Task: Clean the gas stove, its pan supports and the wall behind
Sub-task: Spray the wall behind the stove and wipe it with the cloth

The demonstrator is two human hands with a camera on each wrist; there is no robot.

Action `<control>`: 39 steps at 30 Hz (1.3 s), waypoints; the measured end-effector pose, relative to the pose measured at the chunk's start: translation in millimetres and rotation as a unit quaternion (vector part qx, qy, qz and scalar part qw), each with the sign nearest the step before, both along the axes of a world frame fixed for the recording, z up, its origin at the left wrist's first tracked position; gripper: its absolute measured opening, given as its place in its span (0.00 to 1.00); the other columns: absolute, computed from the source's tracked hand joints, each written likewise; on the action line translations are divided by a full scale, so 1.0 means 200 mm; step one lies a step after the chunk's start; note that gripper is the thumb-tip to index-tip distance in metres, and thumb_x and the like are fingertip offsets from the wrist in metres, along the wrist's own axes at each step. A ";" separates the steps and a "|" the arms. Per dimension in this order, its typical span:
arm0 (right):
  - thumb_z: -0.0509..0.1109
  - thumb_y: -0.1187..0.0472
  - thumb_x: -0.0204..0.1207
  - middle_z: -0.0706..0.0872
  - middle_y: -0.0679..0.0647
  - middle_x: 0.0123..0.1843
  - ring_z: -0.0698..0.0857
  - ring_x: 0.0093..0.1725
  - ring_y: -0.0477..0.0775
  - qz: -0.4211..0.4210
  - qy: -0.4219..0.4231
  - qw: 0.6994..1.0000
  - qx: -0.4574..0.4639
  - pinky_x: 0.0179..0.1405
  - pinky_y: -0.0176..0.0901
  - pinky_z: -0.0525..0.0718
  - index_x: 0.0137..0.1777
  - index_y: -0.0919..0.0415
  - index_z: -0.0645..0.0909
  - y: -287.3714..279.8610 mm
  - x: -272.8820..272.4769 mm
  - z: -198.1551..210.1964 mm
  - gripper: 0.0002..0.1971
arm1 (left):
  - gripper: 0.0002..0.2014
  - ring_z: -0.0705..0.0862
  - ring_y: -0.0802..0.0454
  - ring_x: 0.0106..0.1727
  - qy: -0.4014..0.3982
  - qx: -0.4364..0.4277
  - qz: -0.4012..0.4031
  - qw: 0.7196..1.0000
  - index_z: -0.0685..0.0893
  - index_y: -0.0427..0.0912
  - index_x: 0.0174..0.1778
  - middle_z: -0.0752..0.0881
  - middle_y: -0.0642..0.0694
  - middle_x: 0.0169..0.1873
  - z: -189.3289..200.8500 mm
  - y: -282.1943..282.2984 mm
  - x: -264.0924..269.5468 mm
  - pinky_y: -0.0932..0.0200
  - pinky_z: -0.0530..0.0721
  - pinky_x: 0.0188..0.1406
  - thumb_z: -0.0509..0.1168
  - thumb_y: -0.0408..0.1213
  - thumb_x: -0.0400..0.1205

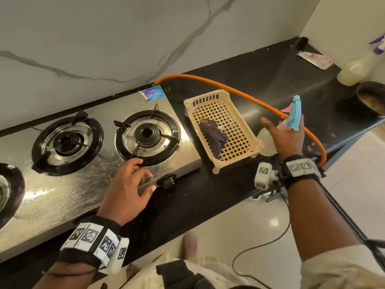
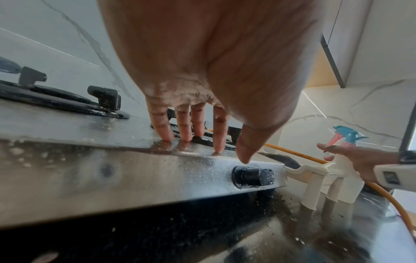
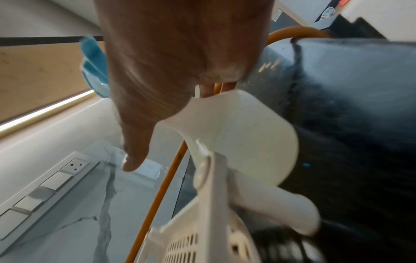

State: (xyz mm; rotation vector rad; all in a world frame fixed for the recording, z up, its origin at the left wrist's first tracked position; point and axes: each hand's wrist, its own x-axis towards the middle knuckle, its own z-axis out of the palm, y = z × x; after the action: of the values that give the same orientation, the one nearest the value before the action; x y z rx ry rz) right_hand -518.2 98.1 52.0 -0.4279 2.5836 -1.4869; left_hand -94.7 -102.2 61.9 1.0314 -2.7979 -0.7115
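The steel gas stove (image 1: 83, 184) lies wet with droplets, under the marble wall (image 1: 104, 38). Black pan supports ring the right burner (image 1: 148, 136) and the middle burner (image 1: 67, 142). My left hand (image 1: 145, 174) rests on the stove's front right corner. Its straight fingertips (image 2: 166, 137) touch the steel at the right support's rim, and its thumb hangs above the black knob (image 2: 252, 176). Over the counter to the right, my right hand (image 1: 285, 130) grips a white spray bottle (image 1: 266, 142) by the neck. The bottle's blue and pink trigger head (image 1: 294, 113) points up, and its body (image 3: 243, 135) sits under the palm.
A cream plastic basket (image 1: 237, 158) holding a dark cloth (image 1: 214, 136) stands right of the stove on the black counter (image 1: 208, 195). An orange gas hose (image 1: 208, 79) arcs behind it. A second spray bottle (image 1: 358, 67) and a dark pan (image 1: 373, 99) sit far right.
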 end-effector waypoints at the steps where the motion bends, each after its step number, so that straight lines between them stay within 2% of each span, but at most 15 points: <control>1: 0.83 0.31 0.67 0.88 0.49 0.60 0.88 0.59 0.51 0.022 -0.007 1.000 0.007 0.65 0.57 0.88 0.69 0.50 0.78 -0.03 -0.04 0.01 0.37 | 0.15 0.73 0.54 0.74 0.000 -0.002 0.000 1.000 0.84 0.53 0.56 0.68 0.52 0.78 0.00 0.00 0.00 0.53 0.79 0.69 0.79 0.44 0.77; 4: 0.78 0.42 0.80 0.90 0.49 0.53 0.90 0.52 0.46 0.098 -0.011 0.995 -0.006 0.61 0.51 0.89 0.67 0.55 0.82 -0.10 -0.09 0.04 0.23 | 0.16 0.71 0.56 0.75 0.000 -0.007 -0.003 1.000 0.84 0.54 0.57 0.68 0.52 0.78 0.00 0.01 0.01 0.57 0.75 0.68 0.79 0.45 0.77; 7: 0.73 0.48 0.86 0.89 0.46 0.62 0.89 0.54 0.38 0.130 -0.005 0.991 -0.027 0.58 0.42 0.86 0.68 0.56 0.83 -0.15 -0.12 0.07 0.17 | 0.16 0.68 0.60 0.75 0.005 -0.005 -0.002 1.000 0.83 0.54 0.58 0.67 0.54 0.79 0.00 0.01 0.01 0.57 0.73 0.70 0.78 0.46 0.78; 9: 0.72 0.46 0.86 0.89 0.44 0.60 0.89 0.54 0.46 0.132 -0.007 0.991 -0.030 0.57 0.46 0.87 0.69 0.52 0.83 -0.18 -0.12 0.12 0.16 | 0.16 0.67 0.61 0.77 0.010 0.003 -0.001 1.000 0.83 0.55 0.60 0.66 0.56 0.80 0.00 0.01 0.02 0.56 0.72 0.73 0.78 0.47 0.79; 12: 0.70 0.45 0.87 0.88 0.53 0.48 0.88 0.47 0.55 0.157 -0.002 0.987 0.022 0.48 0.48 0.87 0.62 0.56 0.84 -0.21 -0.10 0.20 0.15 | 0.14 0.67 0.64 0.78 0.007 0.030 -0.001 1.000 0.83 0.59 0.61 0.63 0.62 0.80 0.01 0.00 0.03 0.58 0.72 0.76 0.75 0.50 0.81; 14: 0.71 0.48 0.87 0.88 0.57 0.45 0.88 0.46 0.59 0.182 0.015 0.983 0.028 0.43 0.47 0.84 0.58 0.57 0.84 -0.25 -0.08 0.31 0.12 | 0.12 0.71 0.66 0.76 0.018 0.051 0.005 0.999 0.82 0.62 0.60 0.63 0.66 0.79 0.03 -0.03 0.04 0.62 0.77 0.74 0.73 0.52 0.82; 17: 0.72 0.52 0.86 0.89 0.52 0.48 0.88 0.46 0.49 0.205 0.049 0.978 -0.003 0.42 0.42 0.81 0.63 0.57 0.87 -0.33 -0.03 0.52 0.12 | 0.13 0.76 0.72 0.68 0.050 0.052 0.007 0.997 0.83 0.61 0.63 0.67 0.71 0.75 0.08 -0.07 0.06 0.76 0.76 0.64 0.72 0.52 0.83; 20: 0.72 0.48 0.83 0.92 0.46 0.50 0.89 0.43 0.38 0.245 0.099 0.962 -0.068 0.40 0.37 0.88 0.62 0.56 0.90 -0.49 0.08 0.73 0.15 | 0.10 0.74 0.76 0.68 0.096 0.030 0.013 0.995 0.85 0.60 0.59 0.72 0.72 0.69 0.14 -0.13 0.09 0.74 0.75 0.68 0.72 0.51 0.83; 23: 0.73 0.41 0.76 0.93 0.53 0.43 0.89 0.38 0.41 0.295 0.122 0.939 -0.123 0.39 0.34 0.85 0.53 0.57 0.91 -0.73 0.27 0.90 0.19 | 0.12 0.71 0.78 0.68 0.103 0.009 0.040 0.994 0.83 0.60 0.62 0.70 0.73 0.67 0.20 -0.21 0.15 0.76 0.71 0.70 0.70 0.52 0.84; 26: 0.73 0.41 0.75 0.90 0.58 0.36 0.86 0.31 0.39 0.355 0.151 0.911 -0.144 0.32 0.30 0.81 0.49 0.62 0.91 -1.06 0.58 1.02 0.22 | 0.15 0.73 0.73 0.68 0.090 -0.017 0.086 0.992 0.82 0.60 0.64 0.69 0.70 0.69 0.24 -0.30 0.29 0.69 0.74 0.73 0.69 0.57 0.83; 28: 0.72 0.35 0.74 0.88 0.55 0.31 0.85 0.28 0.45 0.392 0.147 0.896 -0.147 0.30 0.44 0.83 0.46 0.59 0.91 -1.25 0.81 1.06 0.25 | 0.23 0.73 0.69 0.73 0.053 -0.055 0.130 0.989 0.80 0.60 0.71 0.66 0.66 0.75 0.22 -0.36 0.40 0.63 0.74 0.76 0.68 0.60 0.81; 30: 0.73 0.32 0.74 0.88 0.52 0.30 0.85 0.27 0.47 0.420 0.130 0.885 -0.154 0.31 0.50 0.83 0.43 0.55 0.90 -1.44 1.07 1.09 0.24 | 0.34 0.65 0.60 0.83 -0.014 -0.097 0.183 0.978 0.72 0.62 0.80 0.60 0.60 0.82 0.23 -0.43 0.56 0.55 0.71 0.81 0.69 0.63 0.77; 33: 0.76 0.38 0.78 0.87 0.49 0.27 0.83 0.25 0.47 0.455 0.095 0.868 -0.174 0.28 0.43 0.81 0.43 0.57 0.90 -1.68 1.42 1.15 0.20 | 0.45 0.51 0.46 0.90 -0.106 -0.112 0.251 0.956 0.60 0.59 0.87 0.51 0.48 0.89 0.24 -0.53 0.81 0.43 0.62 0.86 0.71 0.62 0.75; 36: 0.81 0.43 0.78 0.87 0.55 0.29 0.81 0.25 0.49 0.489 0.034 0.843 -0.219 0.27 0.46 0.81 0.45 0.59 0.88 -1.87 1.71 1.23 0.18 | 0.41 0.43 0.43 0.92 -0.153 -0.085 0.301 0.937 0.50 0.60 0.91 0.40 0.46 0.91 0.19 -0.61 1.01 0.39 0.55 0.87 0.64 0.52 0.83; 39: 0.85 0.41 0.71 0.84 0.51 0.30 0.77 0.24 0.48 0.485 -0.036 0.842 -0.232 0.26 0.42 0.80 0.47 0.61 0.85 -2.01 1.90 1.28 0.23 | 0.36 0.46 0.46 0.92 -0.118 -0.033 0.298 0.947 0.47 0.64 0.90 0.41 0.52 0.91 0.10 -0.67 1.14 0.39 0.57 0.87 0.57 0.48 0.88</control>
State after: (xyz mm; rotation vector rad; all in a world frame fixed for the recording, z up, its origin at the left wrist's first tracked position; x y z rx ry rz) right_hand -138.2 -303.4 307.9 -1.4190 1.4280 -1.5641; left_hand 133.0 -235.9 82.1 1.9259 -2.4213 -0.4329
